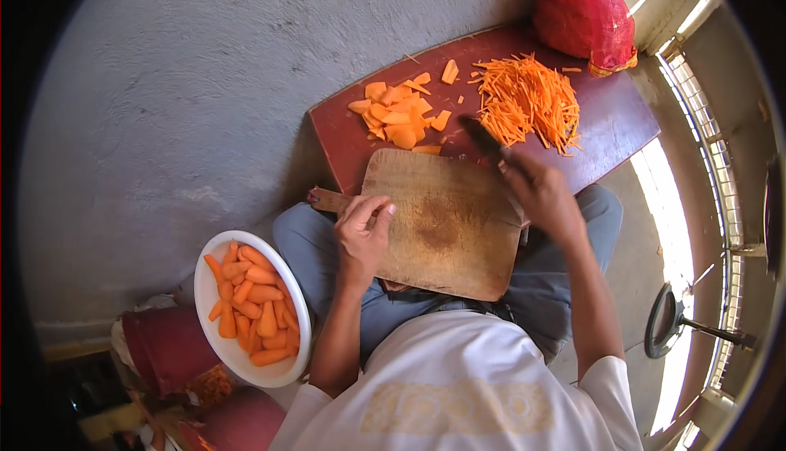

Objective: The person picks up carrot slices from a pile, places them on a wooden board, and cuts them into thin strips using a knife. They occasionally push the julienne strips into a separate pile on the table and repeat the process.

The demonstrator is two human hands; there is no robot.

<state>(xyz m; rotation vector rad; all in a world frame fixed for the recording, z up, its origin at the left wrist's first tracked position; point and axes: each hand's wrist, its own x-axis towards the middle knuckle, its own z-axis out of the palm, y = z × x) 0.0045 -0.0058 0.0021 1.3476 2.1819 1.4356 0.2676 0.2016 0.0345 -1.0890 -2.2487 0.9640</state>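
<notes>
A wooden cutting board [438, 238] lies across my lap, its short handle [330, 200] pointing left. My left hand [363, 234] is at the board's left edge beside the handle, fingers curled together with the thumb, and nothing shows in them. My right hand [543, 193] grips a knife [481, 137] over the board's far right corner, the dark blade pointing away between two carrot piles. Thin carrot slices [397, 115] are heaped on the dark red table [348, 160] beyond the board. To their right sits a mound of carrot matchsticks [528, 99].
A white bowl [304, 320] of peeled carrots [266, 294] stands by my left leg. A red mesh bag [581, 17] rests at the table's far right end. The grey wall [180, 115] closes off the left side. Dark red containers [168, 349] stand at lower left.
</notes>
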